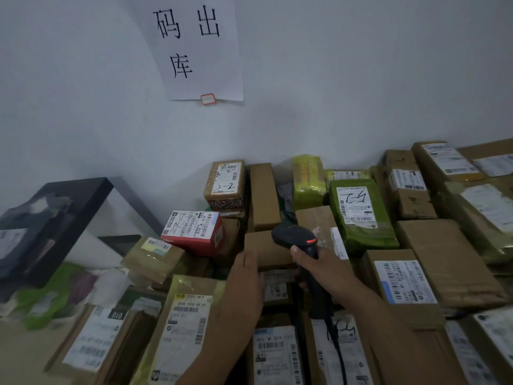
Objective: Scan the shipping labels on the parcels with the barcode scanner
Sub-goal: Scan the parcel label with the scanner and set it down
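The right hand [319, 269] is wrapped around the grip of a black handheld barcode scanner with an orange-red mark on its head [294, 238]. The scanner sits in the middle of the scene above the parcels, its head tipped to the far left. Its dark cable [339, 350] hangs down toward the near edge.

Just left of it, the left hand [247, 276] lies with its fingers fairly straight against the near left side of a plain brown cardboard box [268, 247], touching it. No curl around the box can be seen.

This box lies among many taped cardboard parcels with white barcode labels that fill the near and right parts of the scene. Left of it is a red box with a white shipping label [194, 232]. Farther back, against the wall, stands a small brown printed box hand-marked "3-2" [226, 182]. To the right is a green-wrapped parcel with a handwritten white label [361, 213].

A white paper sheet with black characters [198, 48] hangs on the pale wall [361, 79]. A black frame [83, 190] stands at the far left.
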The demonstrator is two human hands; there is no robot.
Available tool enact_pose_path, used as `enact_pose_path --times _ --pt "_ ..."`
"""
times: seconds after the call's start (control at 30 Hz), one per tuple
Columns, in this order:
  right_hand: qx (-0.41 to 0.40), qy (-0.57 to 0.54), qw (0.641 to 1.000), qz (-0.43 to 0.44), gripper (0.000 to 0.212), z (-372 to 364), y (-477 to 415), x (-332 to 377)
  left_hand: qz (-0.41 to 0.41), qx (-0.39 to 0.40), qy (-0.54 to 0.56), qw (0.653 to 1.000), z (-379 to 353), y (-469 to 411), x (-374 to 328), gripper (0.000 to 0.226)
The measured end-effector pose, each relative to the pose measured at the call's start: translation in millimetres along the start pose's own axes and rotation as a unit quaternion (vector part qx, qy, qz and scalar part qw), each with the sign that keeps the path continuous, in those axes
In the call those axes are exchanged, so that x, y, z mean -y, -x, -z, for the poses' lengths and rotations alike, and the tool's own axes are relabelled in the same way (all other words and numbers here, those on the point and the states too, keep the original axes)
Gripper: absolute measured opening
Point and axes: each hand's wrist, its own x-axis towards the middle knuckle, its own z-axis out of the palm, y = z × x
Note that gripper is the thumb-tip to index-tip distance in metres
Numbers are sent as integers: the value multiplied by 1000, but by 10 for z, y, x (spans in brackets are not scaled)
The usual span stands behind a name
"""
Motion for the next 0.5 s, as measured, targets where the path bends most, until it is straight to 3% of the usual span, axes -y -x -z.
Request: enact_pose_path --times 0.27,0.4,0.5 --pt "2 -12 1000 1 23 2 -49 -45 64 -110 127 984 -189 127 -42 36" --pt "-1 -13 1000 10 25 21 -40 -85 75 -82 100 989 -200 102 -54 21" --pt "1 -16 1000 8 27 40 -47 -92 34 38 -26 998 -186 44 -23 22"
